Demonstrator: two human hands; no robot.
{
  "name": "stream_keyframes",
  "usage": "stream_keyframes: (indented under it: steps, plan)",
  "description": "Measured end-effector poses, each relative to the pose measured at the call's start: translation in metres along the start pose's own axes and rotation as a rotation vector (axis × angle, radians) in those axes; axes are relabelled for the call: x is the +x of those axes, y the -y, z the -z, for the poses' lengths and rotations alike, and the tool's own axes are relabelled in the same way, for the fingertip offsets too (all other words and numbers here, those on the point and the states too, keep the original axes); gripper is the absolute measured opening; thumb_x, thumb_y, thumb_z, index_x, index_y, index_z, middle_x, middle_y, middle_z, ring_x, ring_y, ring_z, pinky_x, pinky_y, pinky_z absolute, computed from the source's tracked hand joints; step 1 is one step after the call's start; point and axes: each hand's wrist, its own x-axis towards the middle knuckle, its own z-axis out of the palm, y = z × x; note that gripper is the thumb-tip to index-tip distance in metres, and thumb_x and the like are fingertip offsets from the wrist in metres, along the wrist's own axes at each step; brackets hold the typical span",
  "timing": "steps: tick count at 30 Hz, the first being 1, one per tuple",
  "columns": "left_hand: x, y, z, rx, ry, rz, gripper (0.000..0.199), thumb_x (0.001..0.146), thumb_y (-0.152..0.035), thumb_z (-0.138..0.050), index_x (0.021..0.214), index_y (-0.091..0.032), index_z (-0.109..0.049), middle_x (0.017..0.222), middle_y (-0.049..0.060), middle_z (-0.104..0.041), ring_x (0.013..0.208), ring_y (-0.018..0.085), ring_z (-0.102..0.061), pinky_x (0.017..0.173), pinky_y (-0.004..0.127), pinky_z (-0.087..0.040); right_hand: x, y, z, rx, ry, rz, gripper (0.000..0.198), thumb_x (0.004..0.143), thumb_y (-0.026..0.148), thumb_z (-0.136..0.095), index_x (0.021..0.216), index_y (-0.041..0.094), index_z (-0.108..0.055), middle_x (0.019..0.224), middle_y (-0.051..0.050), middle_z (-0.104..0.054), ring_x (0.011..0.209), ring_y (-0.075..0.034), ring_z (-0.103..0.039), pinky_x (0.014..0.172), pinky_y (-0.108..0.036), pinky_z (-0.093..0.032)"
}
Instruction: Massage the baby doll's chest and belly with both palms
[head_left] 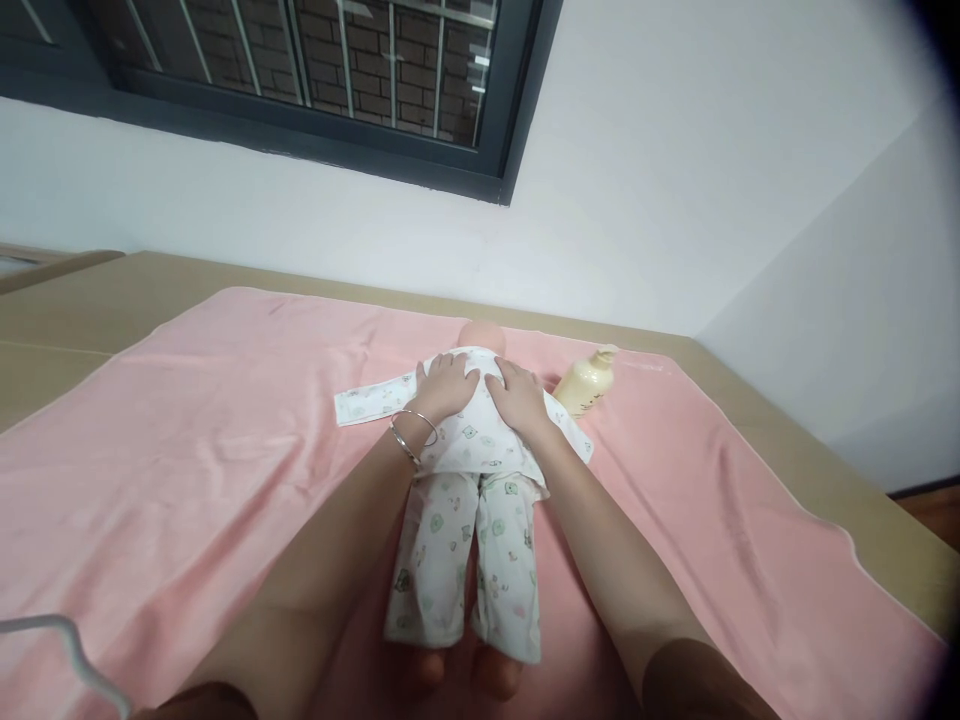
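Doll (471, 440) in white printed clothes (435, 560), lying flat on a pink blanket (225, 430), its upper body directly beneath the left grip (448, 385) and right grip (520, 398), both laid palm-down, unclenched and slightly spread, pale bottle (586, 383) near the right grip.

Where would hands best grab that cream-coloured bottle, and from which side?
Probably around the bottle's broad body, from the right: a printed sleeve crowds its lower left, while pink cloth lies to its right. The narrower top looks less secure.
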Motion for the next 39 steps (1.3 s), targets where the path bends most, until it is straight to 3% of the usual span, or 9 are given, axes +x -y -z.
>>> stream_keyframes:
  steps: [4,27,32,39]
  plan:
    - [-0.001,0.001,0.003,-0.001,0.021,-0.012,0.057,0.096,-0.046,-0.022,0.146,-0.022,-0.036,0.157,0.011,-0.036,0.146,0.027,-0.026,0.117,0.062,-0.012,0.004,0.000,0.000,0.000,0.012,-0.040,0.055,0.094,0.045,-0.035,0.143,0.023,-0.047,0.145,-0.008,-0.051,0.135,-0.029,-0.040,0.113,-0.048,-0.023]
    - [0.007,0.007,0.004,0.004,0.041,-0.001,0.054,0.093,-0.046,-0.027,0.141,-0.027,-0.045,0.149,0.010,-0.045,0.140,0.029,-0.036,0.116,0.057,-0.017,0.004,0.000,0.000,0.057,0.009,-0.051,0.049,0.092,0.044,-0.039,0.135,0.025,-0.052,0.139,-0.008,-0.055,0.132,-0.029,-0.042,0.113,-0.052,-0.021]
    - [0.010,0.009,0.012,-0.020,0.099,0.024,0.053,0.091,-0.054,-0.032,0.136,-0.033,-0.050,0.143,0.009,-0.051,0.138,0.032,-0.039,0.112,0.059,-0.022,0.002,0.003,0.003,0.076,0.025,-0.068,0.050,0.092,0.044,-0.039,0.136,0.024,-0.052,0.142,-0.008,-0.053,0.135,-0.028,-0.039,0.115,-0.052,-0.016]
    - [0.004,0.002,0.015,0.035,0.057,-0.008,0.052,0.094,-0.046,-0.028,0.138,-0.026,-0.048,0.148,0.011,-0.047,0.138,0.031,-0.040,0.112,0.060,-0.023,0.002,0.005,0.005,0.063,0.074,-0.069,0.054,0.095,0.045,-0.035,0.144,0.025,-0.044,0.151,-0.008,-0.045,0.141,-0.027,-0.032,0.117,-0.060,-0.004]
